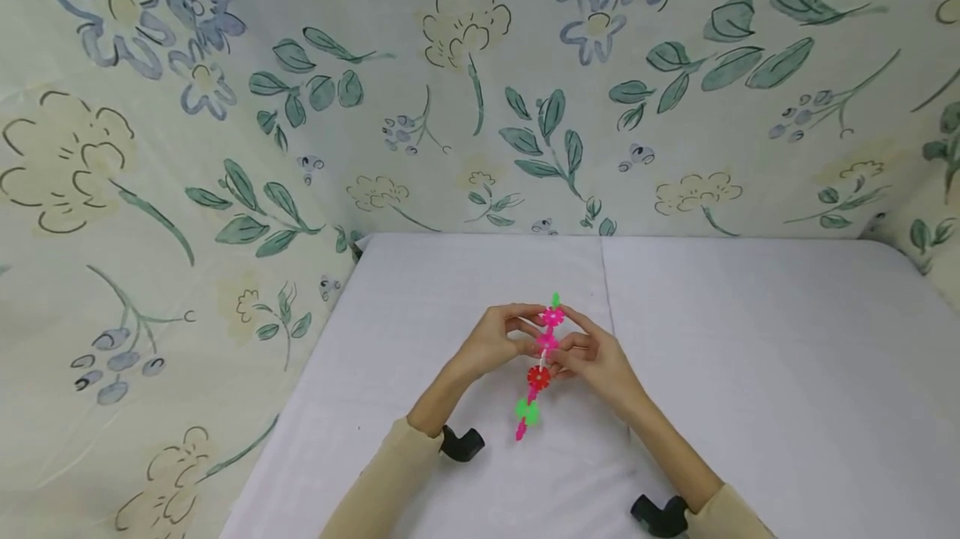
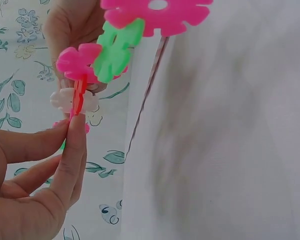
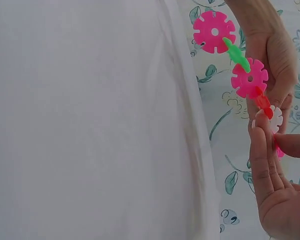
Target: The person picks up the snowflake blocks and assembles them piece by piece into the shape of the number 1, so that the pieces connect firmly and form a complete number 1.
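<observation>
Both hands hold up a chain of notched plastic snowflake discs slotted into each other. In the head view it runs from a green tip (image 1: pixel 556 300) past pink discs (image 1: pixel 552 316), a white disc (image 3: pixel 276 118) and a red disc (image 1: pixel 538 377) to a green disc (image 1: pixel 528 411) and a pink end disc (image 3: pixel 214 32). My left hand (image 1: pixel 495 341) pinches the chain's upper part from the left. From the other side my right hand (image 1: pixel 602 364) pinches it around the pink disc beside the white one. Fingers partly hide the middle discs.
Beneath the hands lies a white cloth-covered table (image 1: pixel 750 356), with a crease running down its middle. A floral-patterned curtain (image 1: pixel 465 164) stands behind it and on the left. Black curved pieces (image 1: pixel 462 445) sit at both wrists, by the beige sleeves (image 1: pixel 390 476).
</observation>
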Demonstrator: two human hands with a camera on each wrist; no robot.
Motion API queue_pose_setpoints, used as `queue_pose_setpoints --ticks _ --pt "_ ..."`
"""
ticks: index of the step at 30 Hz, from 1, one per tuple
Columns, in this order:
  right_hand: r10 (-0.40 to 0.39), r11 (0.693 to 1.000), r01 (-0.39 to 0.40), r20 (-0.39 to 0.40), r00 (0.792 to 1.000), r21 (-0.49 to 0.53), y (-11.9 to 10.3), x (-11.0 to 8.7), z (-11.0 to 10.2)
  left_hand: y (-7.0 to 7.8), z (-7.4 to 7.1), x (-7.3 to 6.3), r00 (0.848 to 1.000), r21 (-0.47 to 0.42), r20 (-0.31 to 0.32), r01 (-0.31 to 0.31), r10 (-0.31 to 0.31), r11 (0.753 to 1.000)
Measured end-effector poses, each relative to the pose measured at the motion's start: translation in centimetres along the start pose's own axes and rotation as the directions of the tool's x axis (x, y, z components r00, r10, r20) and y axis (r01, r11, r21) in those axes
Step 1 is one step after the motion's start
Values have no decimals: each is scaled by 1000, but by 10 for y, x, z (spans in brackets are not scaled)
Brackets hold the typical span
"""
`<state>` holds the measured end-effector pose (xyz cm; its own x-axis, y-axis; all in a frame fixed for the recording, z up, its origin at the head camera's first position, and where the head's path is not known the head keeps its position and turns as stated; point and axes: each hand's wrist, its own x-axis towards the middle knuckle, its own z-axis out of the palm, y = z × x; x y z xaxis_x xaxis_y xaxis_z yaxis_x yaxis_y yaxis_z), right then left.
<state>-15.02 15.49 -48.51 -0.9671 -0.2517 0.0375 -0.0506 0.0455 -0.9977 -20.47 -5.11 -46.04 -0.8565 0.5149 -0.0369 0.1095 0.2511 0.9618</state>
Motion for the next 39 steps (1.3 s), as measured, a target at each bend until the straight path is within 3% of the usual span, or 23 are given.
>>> queue_pose_setpoints --ticks 13,24,39 --pt "-36 999 36 -9 999 16 4 4 -6 -2 -1 5 1000 -14 24 3 -3 1000" --pt "16 999 -18 -45 999 -37 3 8 -8 -7 -2 12 1000 -3 21 9 -9 1000" --pt "24 995 -31 -77 997 -96 7 20 -14 -20 1 30 1000 25 -13 -3 4 1000"
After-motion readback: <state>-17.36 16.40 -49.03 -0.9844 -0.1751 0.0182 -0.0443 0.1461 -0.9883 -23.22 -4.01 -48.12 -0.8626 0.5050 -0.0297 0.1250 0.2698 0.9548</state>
